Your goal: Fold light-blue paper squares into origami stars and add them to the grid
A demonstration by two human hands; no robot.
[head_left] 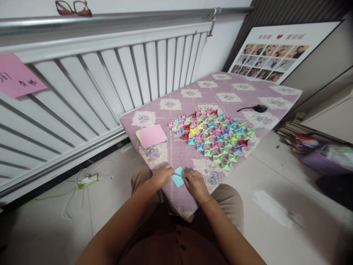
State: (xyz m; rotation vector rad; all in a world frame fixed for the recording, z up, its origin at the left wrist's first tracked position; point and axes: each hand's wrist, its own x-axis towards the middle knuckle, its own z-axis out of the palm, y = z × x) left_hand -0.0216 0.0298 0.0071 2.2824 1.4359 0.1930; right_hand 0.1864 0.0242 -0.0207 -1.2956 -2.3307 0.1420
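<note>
A light blue sheet of origami paper, partly folded with creases across its middle, lies near the close corner of the table. My left hand pinches its left corner, fingers closed. At the opposite corner my right hand is closed on the paper's right edge. Beyond my hands stand rows of small folded paper pieces in green, pink, blue, red, yellow and purple. To the left of them lies a stack of square paper with a pink sheet on top.
A purple floral cloth covers the table. A black corded object lies at its far right. Along the left runs a white radiator; a photo board leans at the back. A power strip with cables is on the floor.
</note>
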